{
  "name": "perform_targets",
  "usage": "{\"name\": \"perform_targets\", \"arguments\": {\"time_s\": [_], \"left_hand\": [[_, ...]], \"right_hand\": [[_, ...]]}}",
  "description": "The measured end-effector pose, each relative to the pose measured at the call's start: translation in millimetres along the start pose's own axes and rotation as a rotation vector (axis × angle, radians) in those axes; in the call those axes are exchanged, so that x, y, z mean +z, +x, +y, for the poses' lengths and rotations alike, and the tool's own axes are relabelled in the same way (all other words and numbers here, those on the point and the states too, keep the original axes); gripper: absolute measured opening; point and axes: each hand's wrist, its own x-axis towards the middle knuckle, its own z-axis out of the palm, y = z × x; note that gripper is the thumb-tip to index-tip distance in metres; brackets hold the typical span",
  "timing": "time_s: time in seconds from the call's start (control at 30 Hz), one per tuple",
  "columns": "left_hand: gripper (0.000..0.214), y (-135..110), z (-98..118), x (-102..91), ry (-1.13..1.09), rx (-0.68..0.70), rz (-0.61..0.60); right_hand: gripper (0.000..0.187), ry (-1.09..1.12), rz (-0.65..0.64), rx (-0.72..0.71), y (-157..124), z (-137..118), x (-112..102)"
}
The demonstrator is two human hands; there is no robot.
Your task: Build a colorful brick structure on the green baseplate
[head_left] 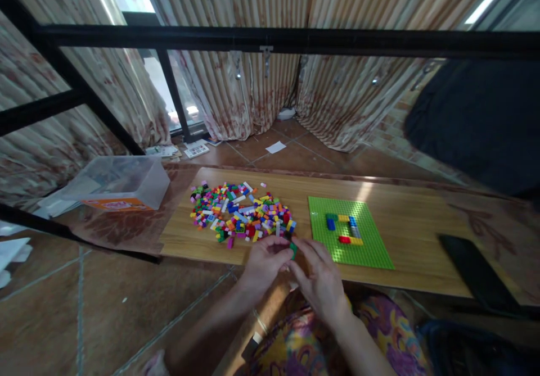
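A small green toy brick (292, 248) is held between my two hands at the table's near edge. My left hand (270, 259) pinches it from the left with thumb and fingers. From the right, the fingertips of my right hand (318, 272) close around the same brick, hiding part of it. Just beyond my hands lies a loose pile of multicoloured bricks (242, 210). To the right, a green baseplate (375, 255) carries a partial rectangle of bricks: blue and green bricks (331, 221), yellow, blue and grey ones, and a red brick (345, 240) beside a yellow one.
A clear plastic bin (147, 182) with an orange label stands left of the wooden table (287, 182). On the right end lies a dark flat object (476, 269). A black metal bar (295, 40) crosses beyond the table, before striped curtains (270, 5).
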Motion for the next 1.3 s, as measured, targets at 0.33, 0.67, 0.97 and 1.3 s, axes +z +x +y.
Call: {"name": "perform_targets", "arguments": {"time_s": [0.33, 0.67, 0.97, 1.3], "left_hand": [[0.017, 40.2, -50.0, 80.9, 0.485, 0.242, 0.023], [0.030, 59.0, -44.5, 96.1, 1.010, 0.434, 0.058], [0.038, 67.0, -44.8, 106.0, 1.106, 0.419, 0.041], [0.053, 65.8, -47.0, 103.7, 1.121, 0.468, 0.021]], "right_hand": [[0.026, -0.197, 0.015, -0.019, 0.1, 82.9, -54.8], [0.031, -0.274, -0.014, 0.021, 20.1, 138.2, -52.6], [0.037, -0.076, 0.115, 0.135, 10.5, 145.2, -56.7], [0.024, 0.131, 0.302, 0.391, 1.9, 153.4, -68.3]]}}
